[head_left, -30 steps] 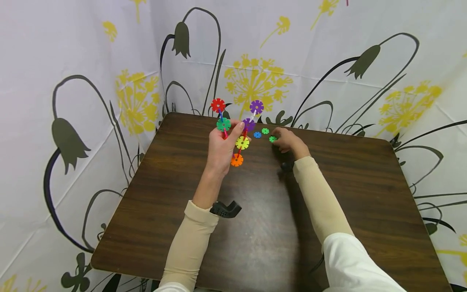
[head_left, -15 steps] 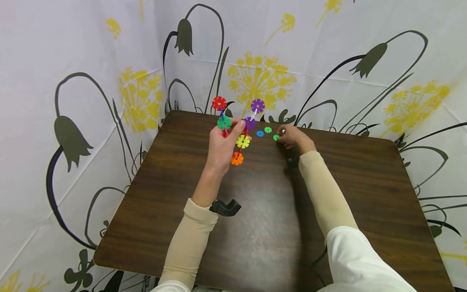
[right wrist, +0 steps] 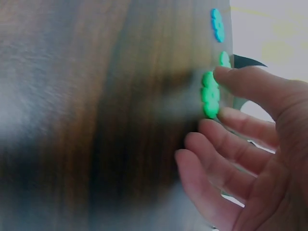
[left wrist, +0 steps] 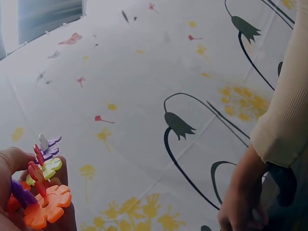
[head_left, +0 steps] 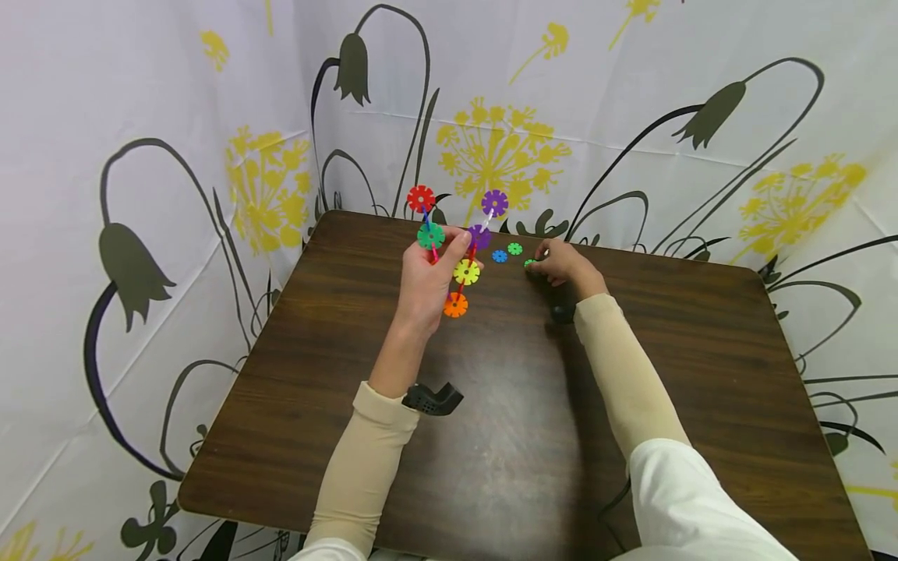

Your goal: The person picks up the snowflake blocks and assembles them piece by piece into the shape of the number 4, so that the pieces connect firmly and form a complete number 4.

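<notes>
The left hand (head_left: 424, 288) has its thumb and fingers bent in tight around a flower chain (head_left: 466, 272) made of bright little discs joined together, and it holds the chain up over the brown table (head_left: 526, 374). In the head view, looking out from that hand, the red disc (head_left: 421, 199) is at 12 o'clock, the top purple disc (head_left: 494, 203) is between 1 and 2, and the orange disc (head_left: 455, 305) is between 4 and 5. The right hand (head_left: 567, 265) is over at 3 o'clock from the left one. Its thumb and pointing finger are a little way apart, at the edge of the near green disc (right wrist: 210, 95), and its other fingers are bent and spread. I can't tell if it is really pinching that disc. The near green disc sits at 9 o'clock from the right hand. From that disc, the far green disc (head_left: 515, 248) is between 10 and 11 o'clock. The blue disc (head_left: 499, 255) is near the far green one, at about 8 o'clock from it.
</notes>
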`<state>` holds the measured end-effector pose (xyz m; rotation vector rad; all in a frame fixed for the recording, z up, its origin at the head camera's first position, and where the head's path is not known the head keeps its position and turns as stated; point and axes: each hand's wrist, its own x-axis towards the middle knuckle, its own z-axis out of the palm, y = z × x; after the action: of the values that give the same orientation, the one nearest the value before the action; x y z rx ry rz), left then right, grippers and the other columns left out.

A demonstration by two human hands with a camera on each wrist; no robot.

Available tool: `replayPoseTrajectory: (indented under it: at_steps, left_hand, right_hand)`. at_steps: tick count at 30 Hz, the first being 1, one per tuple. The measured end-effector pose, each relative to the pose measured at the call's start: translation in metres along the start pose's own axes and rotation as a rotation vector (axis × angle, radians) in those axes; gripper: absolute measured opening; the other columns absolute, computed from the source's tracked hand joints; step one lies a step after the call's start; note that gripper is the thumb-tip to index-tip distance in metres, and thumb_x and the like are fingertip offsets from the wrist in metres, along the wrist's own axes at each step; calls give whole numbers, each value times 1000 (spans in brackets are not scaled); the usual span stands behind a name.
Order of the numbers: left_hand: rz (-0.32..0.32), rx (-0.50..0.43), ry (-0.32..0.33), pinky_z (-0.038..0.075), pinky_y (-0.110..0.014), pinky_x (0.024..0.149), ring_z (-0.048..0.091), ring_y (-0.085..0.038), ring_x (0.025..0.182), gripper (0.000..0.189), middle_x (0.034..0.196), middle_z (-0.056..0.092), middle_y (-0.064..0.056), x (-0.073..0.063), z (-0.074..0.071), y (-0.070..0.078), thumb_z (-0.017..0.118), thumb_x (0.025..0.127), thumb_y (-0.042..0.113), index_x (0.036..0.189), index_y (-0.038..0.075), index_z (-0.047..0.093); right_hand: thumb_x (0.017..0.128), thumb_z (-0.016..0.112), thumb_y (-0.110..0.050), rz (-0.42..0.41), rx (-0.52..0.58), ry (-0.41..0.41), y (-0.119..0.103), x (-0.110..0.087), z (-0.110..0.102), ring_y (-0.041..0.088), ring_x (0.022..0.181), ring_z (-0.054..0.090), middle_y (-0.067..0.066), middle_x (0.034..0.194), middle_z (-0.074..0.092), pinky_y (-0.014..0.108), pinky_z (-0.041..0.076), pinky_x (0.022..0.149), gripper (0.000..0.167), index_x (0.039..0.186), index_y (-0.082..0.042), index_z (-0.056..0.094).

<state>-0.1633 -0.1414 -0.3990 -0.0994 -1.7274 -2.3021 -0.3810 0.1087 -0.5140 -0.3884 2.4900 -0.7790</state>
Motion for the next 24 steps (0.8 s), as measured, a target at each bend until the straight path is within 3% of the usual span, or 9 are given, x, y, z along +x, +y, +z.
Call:
replayPoseTrajectory:
  at_steps: [5,12,19,24]
  left_hand:
    - [1,-10,-4,62,-22,73,77,-14,77,19,100,73,-3,0,-1,-1,68,108,22,114,3,70]
    - [2,-12,-1,62,-21,72,77,-14,78,19,101,73,-3,-1,-1,0,68,108,22,114,4,69]
    - [1,-18,-1,63,-22,74,77,-16,78,18,101,73,-3,-2,-1,2,68,108,22,113,5,70]
    - [11,-30,12,62,-22,73,77,-22,79,16,101,72,-3,-1,-4,2,68,108,20,111,5,70]
  right_hand:
    - [104,73,-25,20,-5,42,-3,-1,4,22,76,66,18,101,64,34,64,69,35,124,0,59]
    - [104,71,-22,29,20,54,-1,2,5,23,85,68,24,118,66,32,65,73,36,127,3,60]
    - [104,70,-20,22,38,26,1,3,4,20,81,62,17,107,60,28,61,68,32,121,3,57]
    - [104,70,-19,-4,71,67,5,5,9,18,78,59,14,109,57,26,57,65,31,118,-3,49]
